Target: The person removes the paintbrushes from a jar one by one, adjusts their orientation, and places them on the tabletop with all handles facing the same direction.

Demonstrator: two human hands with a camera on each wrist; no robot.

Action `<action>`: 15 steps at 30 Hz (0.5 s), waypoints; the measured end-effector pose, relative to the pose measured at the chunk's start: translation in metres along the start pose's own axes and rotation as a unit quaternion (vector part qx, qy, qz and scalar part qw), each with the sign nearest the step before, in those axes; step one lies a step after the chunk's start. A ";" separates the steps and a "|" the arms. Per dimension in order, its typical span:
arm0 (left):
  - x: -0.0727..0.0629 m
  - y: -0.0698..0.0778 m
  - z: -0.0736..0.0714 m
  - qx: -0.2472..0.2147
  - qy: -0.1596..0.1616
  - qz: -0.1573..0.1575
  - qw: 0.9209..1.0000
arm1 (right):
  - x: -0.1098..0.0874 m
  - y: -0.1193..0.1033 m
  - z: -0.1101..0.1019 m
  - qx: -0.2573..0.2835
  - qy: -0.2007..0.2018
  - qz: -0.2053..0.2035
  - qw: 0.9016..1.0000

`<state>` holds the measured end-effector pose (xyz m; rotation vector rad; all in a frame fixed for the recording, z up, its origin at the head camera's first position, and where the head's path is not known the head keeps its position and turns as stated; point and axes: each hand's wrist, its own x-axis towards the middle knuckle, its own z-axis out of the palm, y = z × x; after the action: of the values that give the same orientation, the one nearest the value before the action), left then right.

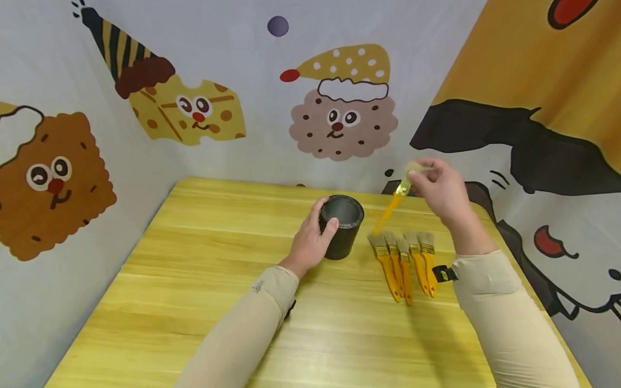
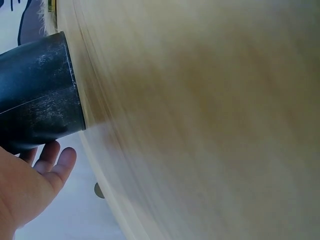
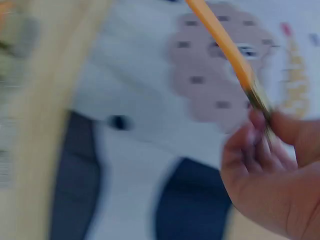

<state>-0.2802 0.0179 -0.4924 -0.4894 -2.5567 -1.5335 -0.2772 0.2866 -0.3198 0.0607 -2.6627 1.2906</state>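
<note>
A black cup (image 1: 342, 241) stands upright on the table, and I see only its grey inner wall near the mouth. My left hand (image 1: 311, 239) grips its left side, thumb near the rim; in the left wrist view the fingers curve beside the dark cup (image 2: 40, 92). Up in the air to the right, my right hand (image 1: 441, 187) pinches a paintbrush (image 1: 390, 211) by its bristle end, with the orange handle slanting down toward the table. The right wrist view shows thumb and fingertips at the metal band of that paintbrush (image 3: 227, 47).
Several more paintbrushes (image 1: 402, 266) with orange handles lie side by side right of the cup, bristles pointing away from me. The wooden table (image 1: 226, 259) ends at a cloth wall (image 1: 260, 158) printed with cartoon figures, which also runs along both sides.
</note>
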 end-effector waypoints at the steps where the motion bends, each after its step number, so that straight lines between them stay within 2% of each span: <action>1: 0.000 0.000 -0.001 0.001 0.001 -0.001 1.000 | 0.002 0.011 0.005 -0.018 -0.043 0.017 0.999; 4: 0.000 0.000 -0.001 0.003 0.001 0.003 1.000 | 0.006 0.044 0.030 -0.050 -0.156 0.045 0.985; 7: 0.000 -0.001 0.000 0.004 -0.004 0.008 1.000 | 0.008 0.068 0.058 -0.066 -0.209 0.056 0.974; 10: 0.002 -0.002 0.001 0.004 0.000 0.011 1.000 | 0.011 0.079 0.080 -0.100 -0.217 0.041 0.970; 15: 0.002 -0.001 -0.001 0.006 0.002 0.004 1.000 | 0.015 0.086 0.104 -0.197 -0.180 0.009 0.964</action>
<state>-0.2821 0.0173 -0.4926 -0.4937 -2.5551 -1.5148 -0.3166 0.2593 -0.4469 0.2385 -3.1848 0.7876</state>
